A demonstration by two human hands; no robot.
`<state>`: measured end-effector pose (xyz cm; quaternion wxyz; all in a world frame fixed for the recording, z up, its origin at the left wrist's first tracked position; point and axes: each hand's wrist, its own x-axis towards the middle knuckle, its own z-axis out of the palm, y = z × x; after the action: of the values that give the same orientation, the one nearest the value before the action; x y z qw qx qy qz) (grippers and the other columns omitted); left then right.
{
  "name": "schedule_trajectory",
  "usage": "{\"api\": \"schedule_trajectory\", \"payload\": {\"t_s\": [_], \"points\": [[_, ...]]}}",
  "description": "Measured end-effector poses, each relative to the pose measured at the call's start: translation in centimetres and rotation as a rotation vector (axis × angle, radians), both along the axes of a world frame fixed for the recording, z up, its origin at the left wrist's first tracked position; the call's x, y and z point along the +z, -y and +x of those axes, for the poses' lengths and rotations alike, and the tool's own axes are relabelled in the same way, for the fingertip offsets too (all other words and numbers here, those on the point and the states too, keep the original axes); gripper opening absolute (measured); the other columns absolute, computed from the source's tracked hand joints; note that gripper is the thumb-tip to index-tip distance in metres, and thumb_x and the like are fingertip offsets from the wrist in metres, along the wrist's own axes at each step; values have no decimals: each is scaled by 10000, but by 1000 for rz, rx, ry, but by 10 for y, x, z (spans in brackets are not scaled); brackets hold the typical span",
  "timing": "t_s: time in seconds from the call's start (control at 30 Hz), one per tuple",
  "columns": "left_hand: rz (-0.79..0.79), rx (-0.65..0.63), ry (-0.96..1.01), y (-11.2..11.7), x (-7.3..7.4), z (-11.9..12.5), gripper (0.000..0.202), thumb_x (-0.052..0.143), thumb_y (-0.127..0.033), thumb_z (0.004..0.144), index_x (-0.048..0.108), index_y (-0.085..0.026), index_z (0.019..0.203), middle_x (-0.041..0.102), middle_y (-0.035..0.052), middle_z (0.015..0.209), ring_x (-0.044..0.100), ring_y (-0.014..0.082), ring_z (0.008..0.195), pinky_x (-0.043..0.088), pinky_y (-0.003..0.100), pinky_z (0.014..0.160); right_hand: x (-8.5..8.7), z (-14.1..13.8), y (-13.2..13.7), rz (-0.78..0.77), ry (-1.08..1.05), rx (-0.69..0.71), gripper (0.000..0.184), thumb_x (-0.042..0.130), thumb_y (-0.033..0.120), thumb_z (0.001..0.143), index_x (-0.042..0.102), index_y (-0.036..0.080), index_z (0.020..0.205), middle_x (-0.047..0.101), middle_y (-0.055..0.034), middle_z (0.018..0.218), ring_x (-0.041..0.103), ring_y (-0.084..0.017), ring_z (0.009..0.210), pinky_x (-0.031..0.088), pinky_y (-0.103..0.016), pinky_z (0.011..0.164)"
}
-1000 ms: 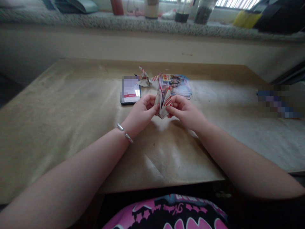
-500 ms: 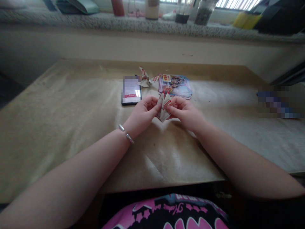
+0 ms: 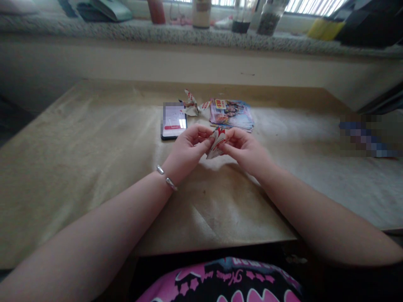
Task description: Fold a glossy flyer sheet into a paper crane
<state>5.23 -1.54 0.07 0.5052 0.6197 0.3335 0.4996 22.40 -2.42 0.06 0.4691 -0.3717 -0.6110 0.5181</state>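
A small piece of folded printed paper [image 3: 216, 144], pale with red marks, is held just above the table between my two hands. Thumb and fingers of my left hand [image 3: 197, 140] pinch its left side. On the right side, my right hand [image 3: 241, 144] grips it in the same way, thumb toward me. Parts of the paper are hidden behind the fingers. Beyond my hands lies a folded paper figure [image 3: 192, 108] with pointed ends, printed in similar red and white. A stack of colourful printed leaflets [image 3: 234, 113] sits right of it.
A phone [image 3: 174, 121] with a lit, partly blurred screen lies left of the paper figure. A pixelated bluish object [image 3: 367, 138] is at the table's right. Bottles and jars [image 3: 201, 14] line the stone windowsill [image 3: 176, 32] behind the table [image 3: 103, 167].
The folded paper in my hands has turned and closed up from a spread V shape into a narrower, slanted form. My hands have barely shifted.
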Motion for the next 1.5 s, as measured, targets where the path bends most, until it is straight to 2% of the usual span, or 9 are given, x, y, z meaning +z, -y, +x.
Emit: {"api": "schedule_trajectory", "payload": {"t_s": [0.23,0.4,0.7,1.0,1.23,1.4,1.5], "points": [[51,9,6,3,1,1,195,736,-293,764,582,-179,799,610,-25,739,595,84,666,533,190,610,2,0,3,137,45,-157,329,729,514,748,552,242,805,604,31,760,597,-121,699,543,-296,698],[85,26,49,5,2,1,226,757,-345,766,611,-188,837,621,-9,806,607,95,694,551,204,619,2,-1,5,177,64,-147,292,723,480,769,563,236,791,593,29,737,587,-120,687,548,-294,674],[165,55,23,9,5,2,287,775,-417,746,623,-177,782,629,-13,762,619,100,722,554,219,686,7,-4,12,223,91,-172,294,718,497,766,566,249,813,606,9,784,606,-142,748,570,-325,717],[139,23,28,7,4,1,198,742,-318,782,601,-180,786,600,-21,745,581,84,675,526,203,650,4,-2,12,222,70,-177,231,708,438,793,584,243,799,602,20,764,608,-126,728,577,-297,693],[121,20,-14,7,5,2,275,753,-395,757,590,-175,781,603,-13,736,591,99,682,530,226,672,6,-4,13,217,92,-183,287,717,488,767,574,240,790,590,16,763,601,-132,731,580,-302,676],[177,17,-92,10,8,0,107,666,-256,790,612,-165,809,617,7,815,598,103,746,532,227,720,6,-1,15,277,145,-184,167,684,381,809,592,242,801,598,4,787,592,-137,750,554,-290,660],[199,5,-150,12,10,0,67,624,-227,788,621,-167,818,617,18,866,596,115,791,533,237,744,7,1,17,342,189,-172,69,653,286,831,601,243,817,600,6,809,586,-130,758,538,-278,667]]}}
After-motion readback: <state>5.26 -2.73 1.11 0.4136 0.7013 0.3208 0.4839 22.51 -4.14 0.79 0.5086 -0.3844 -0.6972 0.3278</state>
